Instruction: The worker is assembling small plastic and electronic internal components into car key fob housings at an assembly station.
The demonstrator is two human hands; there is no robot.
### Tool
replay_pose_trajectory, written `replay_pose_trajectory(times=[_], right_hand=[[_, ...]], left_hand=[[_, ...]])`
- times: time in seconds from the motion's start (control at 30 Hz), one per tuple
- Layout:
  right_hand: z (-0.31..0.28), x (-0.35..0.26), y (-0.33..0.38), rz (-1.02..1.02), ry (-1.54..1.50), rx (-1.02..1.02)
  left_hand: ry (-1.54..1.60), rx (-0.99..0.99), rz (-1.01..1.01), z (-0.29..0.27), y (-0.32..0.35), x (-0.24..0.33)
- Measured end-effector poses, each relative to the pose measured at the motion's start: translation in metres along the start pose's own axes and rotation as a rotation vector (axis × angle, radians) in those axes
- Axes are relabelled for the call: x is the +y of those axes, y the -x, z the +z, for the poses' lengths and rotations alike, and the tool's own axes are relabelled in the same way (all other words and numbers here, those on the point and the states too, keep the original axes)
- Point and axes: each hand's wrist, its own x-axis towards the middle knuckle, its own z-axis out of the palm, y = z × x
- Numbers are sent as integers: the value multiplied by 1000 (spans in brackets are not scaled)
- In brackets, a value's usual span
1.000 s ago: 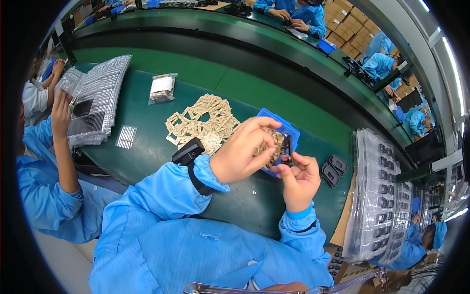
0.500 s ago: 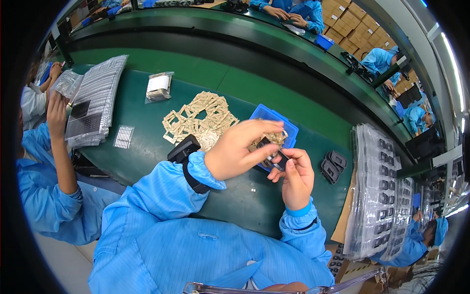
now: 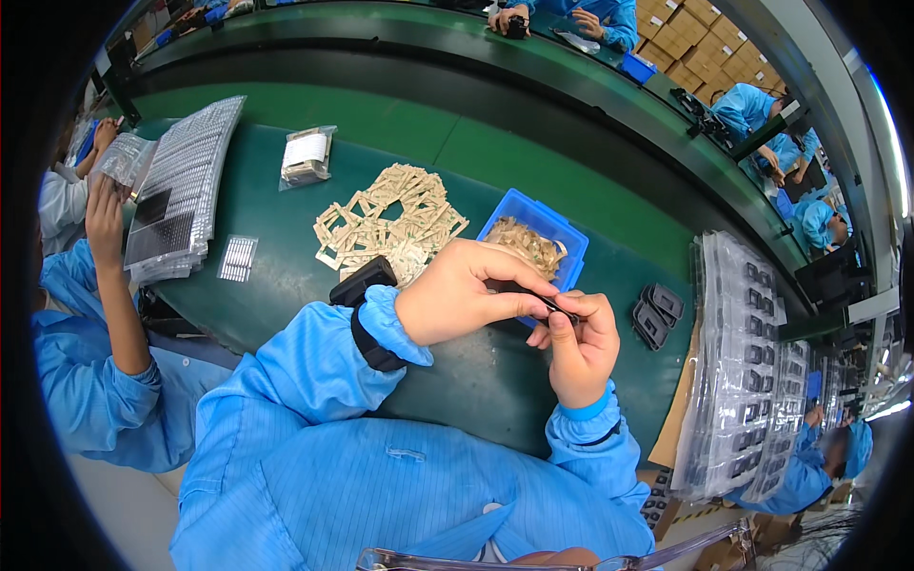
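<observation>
Where both meet, left hand point(image 3: 466, 303), right hand point(image 3: 581, 347) — pinching small dark part point(image 3: 555, 306) (over blue bin point(image 3: 538, 217)).

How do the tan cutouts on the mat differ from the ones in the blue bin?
The cutouts on the mat lie flat and spread in a wide loose pile; the bin's cutouts are heaped, crumpled, smaller in amount, walled in by the blue bin. Both are tan.

Centre frame: left hand point(image 3: 457, 300) and right hand point(image 3: 581, 347) are meeting, both pinching a small dark part point(image 3: 557, 306) between fingertips above the green table point(image 3: 476, 371). Behind them, a blue bin point(image 3: 562, 228) is holding tan scraps, beside a pile of tan cut-out frames point(image 3: 390, 224). Right of frame: stacked clear trays point(image 3: 752, 362) are lying near two black parts point(image 3: 655, 314).
</observation>
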Motion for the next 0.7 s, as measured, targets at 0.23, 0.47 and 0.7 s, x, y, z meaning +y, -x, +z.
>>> replay_pose_trajectory(times=[0.23,0.47,0.7], right_hand=[[-1,0,0,-23,7,-26],[-2,0,-1,-33,22,-20],[1,-5,0,18,68,27]], left_hand=[[-12,-14,20,-1,1,0],[3,-18,14,0,1,1],[7,9,-53,3,2,-2]])
